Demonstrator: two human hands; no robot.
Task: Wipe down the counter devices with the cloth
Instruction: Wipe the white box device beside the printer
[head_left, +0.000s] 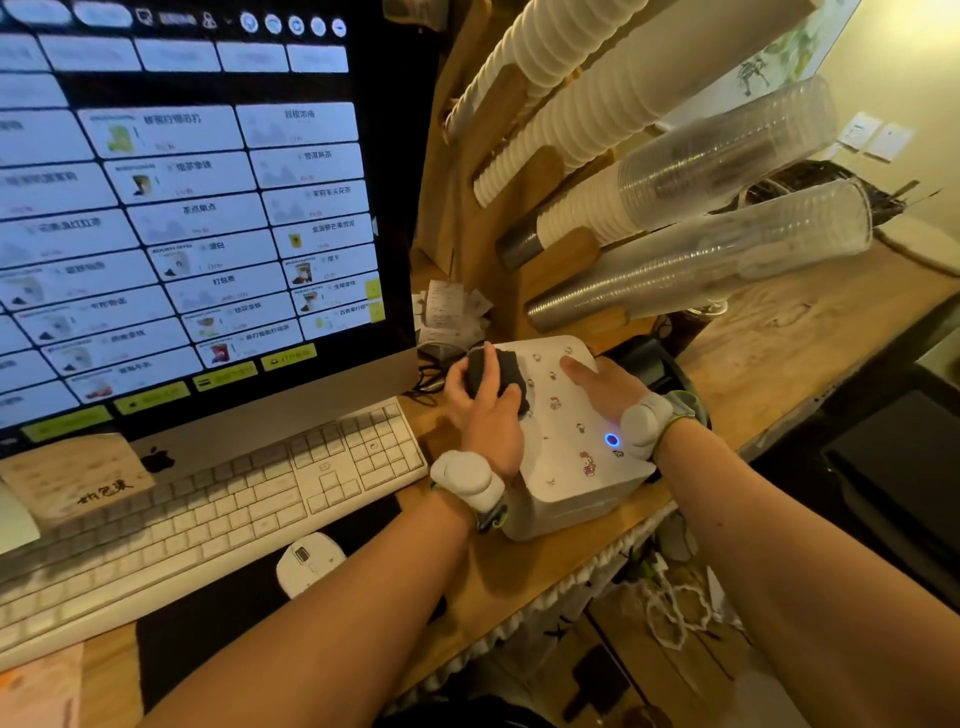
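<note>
On the white printer (563, 457): left grip (483, 415) bunches dark cloth (493, 375), right grip (602, 387) flat at its 3 o'clock. Risk: a wipe toward 4 o'clock presses the lit button (612, 440).

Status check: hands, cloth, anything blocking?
Left hand grips dark cloth on white printer. Right hand flat on printer top. No obstruction seen.

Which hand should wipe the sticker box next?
The left one, probably. The left hand grips the dark cloth, which sits on top of the white box. The right hand lies flat on the box with nothing in it, so it seems better for steadying.
</note>
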